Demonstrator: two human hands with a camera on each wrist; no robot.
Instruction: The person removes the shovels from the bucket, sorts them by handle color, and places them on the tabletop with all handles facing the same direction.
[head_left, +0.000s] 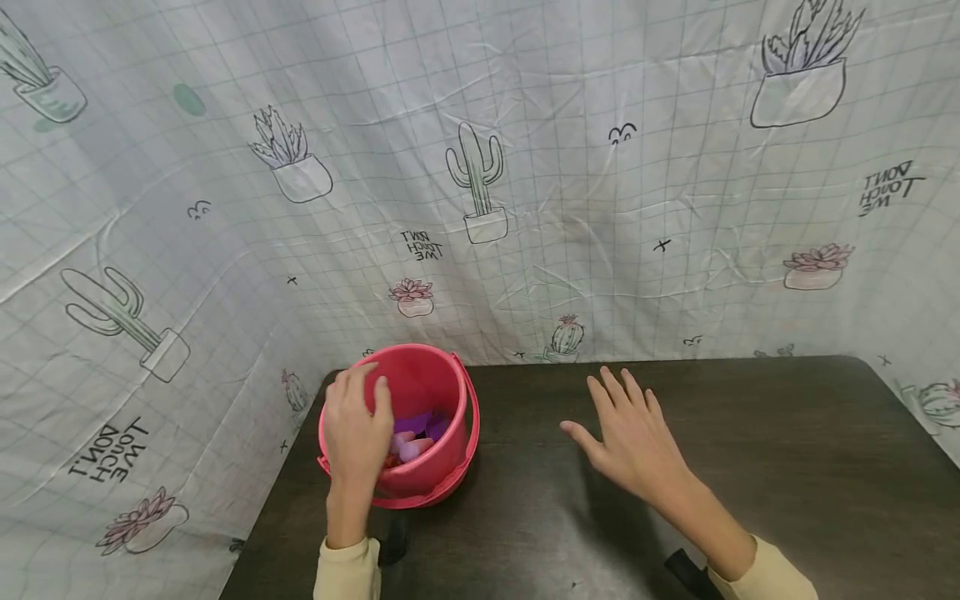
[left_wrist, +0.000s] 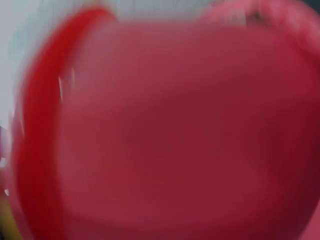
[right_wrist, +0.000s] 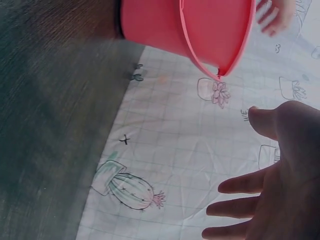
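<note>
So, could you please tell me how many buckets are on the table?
1: the pink bucket, standing on the left part of the dark table, with the left hand above its rim. No other bucket shows.

Curtained-off tabletop space, room type unclear: cactus-print cloth (head_left: 555,67) behind dark table (head_left: 795,450)

Smooth, softly glossy plastic in the bucket (head_left: 420,375) and its handle (head_left: 475,417) contrasts with the low sheen of a wood-grained tabletop (head_left: 517,508), the thin, wrinkled, faintly shiny, cloth-like sheeting of the printed backdrop (head_left: 360,83) and the matt, soft-looking fabric of two sleeves (head_left: 347,573).
</note>
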